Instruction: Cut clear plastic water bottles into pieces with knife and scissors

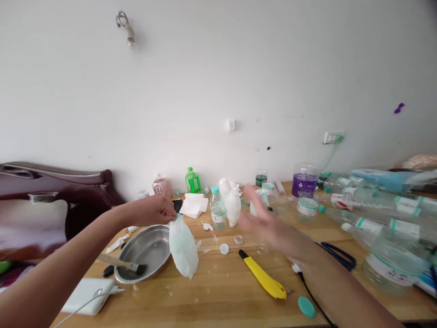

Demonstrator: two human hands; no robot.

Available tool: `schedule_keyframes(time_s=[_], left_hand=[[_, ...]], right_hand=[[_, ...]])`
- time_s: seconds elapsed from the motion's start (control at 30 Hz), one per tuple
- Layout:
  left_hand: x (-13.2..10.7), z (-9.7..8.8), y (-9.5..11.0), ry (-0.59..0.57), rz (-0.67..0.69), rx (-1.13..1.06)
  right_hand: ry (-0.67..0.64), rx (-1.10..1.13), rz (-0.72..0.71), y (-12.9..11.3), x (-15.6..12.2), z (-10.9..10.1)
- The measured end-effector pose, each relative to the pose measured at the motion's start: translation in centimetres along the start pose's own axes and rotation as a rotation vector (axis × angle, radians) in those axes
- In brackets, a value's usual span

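My left hand (pixel 163 210) is closed on the top of a white, paper-wrapped bottle piece (pixel 183 249). It hangs beside the steel bowl (pixel 153 246), a greenish tint showing through. A brush (pixel 126 264) rests in the bowl. My right hand (pixel 259 218) is blurred by motion, its fingers apart, over the middle of the table. Partly hidden behind its fingers is a pale teal-and-white piece (pixel 260 202). Left of that hand stand a white wrapped shape (pixel 232 208) and a clear water bottle (pixel 217 209) with a teal cap.
A yellow utility knife (pixel 262 275) lies in front, near a teal cap (pixel 306 306) and dark-handled scissors (pixel 337 256). Several empty bottles (pixel 372 200) lie at right, with a cut bottle base (pixel 392 264). A white power bank (pixel 87 296) sits left; folded paper (pixel 194 205) lies behind.
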State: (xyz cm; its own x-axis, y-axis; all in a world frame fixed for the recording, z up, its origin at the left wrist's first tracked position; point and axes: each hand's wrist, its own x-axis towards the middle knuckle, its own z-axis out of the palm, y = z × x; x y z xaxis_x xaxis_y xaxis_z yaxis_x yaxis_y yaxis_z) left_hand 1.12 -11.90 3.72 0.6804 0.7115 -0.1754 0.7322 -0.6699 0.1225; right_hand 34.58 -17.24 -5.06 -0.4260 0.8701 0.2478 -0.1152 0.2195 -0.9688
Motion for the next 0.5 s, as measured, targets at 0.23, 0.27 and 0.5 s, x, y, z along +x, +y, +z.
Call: schedule_keyframes(time_s=[0.23,0.27,0.5], left_hand=[[0.9,0.4,-2.4,0.076,-0.109,-0.132],[0.9,0.4,-2.5,0.083,-0.116,-0.144],[0.5,0.0,-2.9,0.126,-0.100,-0.176]], right_hand=[[-0.198,0.233,0.249,1.6,3.4,2.9],[-0.225,0.186,0.222,1.8,3.8,3.4],[-0.111,-0.246,0.026,1.5,3.0,2.5]])
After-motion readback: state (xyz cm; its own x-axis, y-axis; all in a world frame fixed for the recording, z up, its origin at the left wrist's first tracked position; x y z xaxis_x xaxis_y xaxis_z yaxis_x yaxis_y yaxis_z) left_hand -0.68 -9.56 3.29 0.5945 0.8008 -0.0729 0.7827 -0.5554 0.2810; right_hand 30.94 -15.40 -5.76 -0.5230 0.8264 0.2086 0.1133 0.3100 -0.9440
